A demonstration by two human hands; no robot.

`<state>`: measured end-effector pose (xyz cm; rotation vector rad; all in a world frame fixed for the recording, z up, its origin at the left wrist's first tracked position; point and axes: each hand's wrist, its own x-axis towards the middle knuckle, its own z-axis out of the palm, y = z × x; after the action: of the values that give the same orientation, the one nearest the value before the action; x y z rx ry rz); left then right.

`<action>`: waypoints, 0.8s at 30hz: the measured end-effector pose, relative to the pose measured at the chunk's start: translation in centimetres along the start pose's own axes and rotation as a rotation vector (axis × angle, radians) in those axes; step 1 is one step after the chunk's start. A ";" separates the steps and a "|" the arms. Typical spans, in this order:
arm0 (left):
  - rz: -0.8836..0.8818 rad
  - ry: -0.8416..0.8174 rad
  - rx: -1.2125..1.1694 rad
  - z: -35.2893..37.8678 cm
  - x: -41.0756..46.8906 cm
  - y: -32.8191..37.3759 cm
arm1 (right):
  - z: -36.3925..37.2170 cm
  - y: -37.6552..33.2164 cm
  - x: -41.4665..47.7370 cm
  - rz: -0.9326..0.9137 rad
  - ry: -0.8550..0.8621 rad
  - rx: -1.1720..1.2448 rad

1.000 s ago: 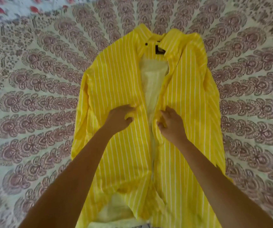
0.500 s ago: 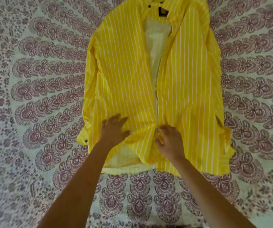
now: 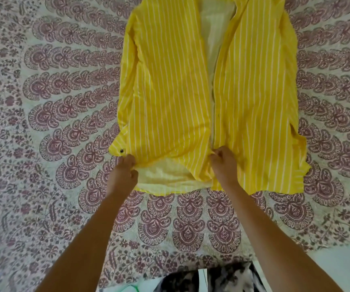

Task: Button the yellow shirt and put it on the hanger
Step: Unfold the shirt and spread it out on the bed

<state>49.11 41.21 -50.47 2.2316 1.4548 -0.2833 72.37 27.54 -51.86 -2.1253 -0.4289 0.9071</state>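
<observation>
Yellow shirt [image 3: 169,91] unbuttoned on patterned bedsheet [image 3: 54,123]; left grip [image 3: 123,175] pinching hem corner, right grip [image 3: 222,165] pinching placket edge

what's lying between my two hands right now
In the head view, the lower front of the yellow shirt spans the gap between left hand and right hand, its hem turned up to show the pale inside.

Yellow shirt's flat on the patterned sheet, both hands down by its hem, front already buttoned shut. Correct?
Not buttoned: the head view shows the yellow shirt open at the front, with its pale inside showing between the panels. The rest holds: it lies on the patterned sheet, left hand and right hand down by its hem.
</observation>
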 end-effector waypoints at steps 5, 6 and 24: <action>-0.329 0.386 -0.374 -1.2 -0.7 -2.6 | 0.4 0.8 -1.8 0.290 0.107 0.189; -0.384 0.376 -0.372 -1.3 -0.8 -3.1 | 0.5 1.0 -2.3 0.289 0.111 0.147; 0.203 0.269 -0.062 -1.4 -1.8 -4.1 | 1.5 0.3 -2.7 0.022 0.116 0.130</action>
<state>44.57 41.82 -49.64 2.4136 1.3285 0.1306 69.39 26.66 -51.52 -2.0550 -0.2807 0.7967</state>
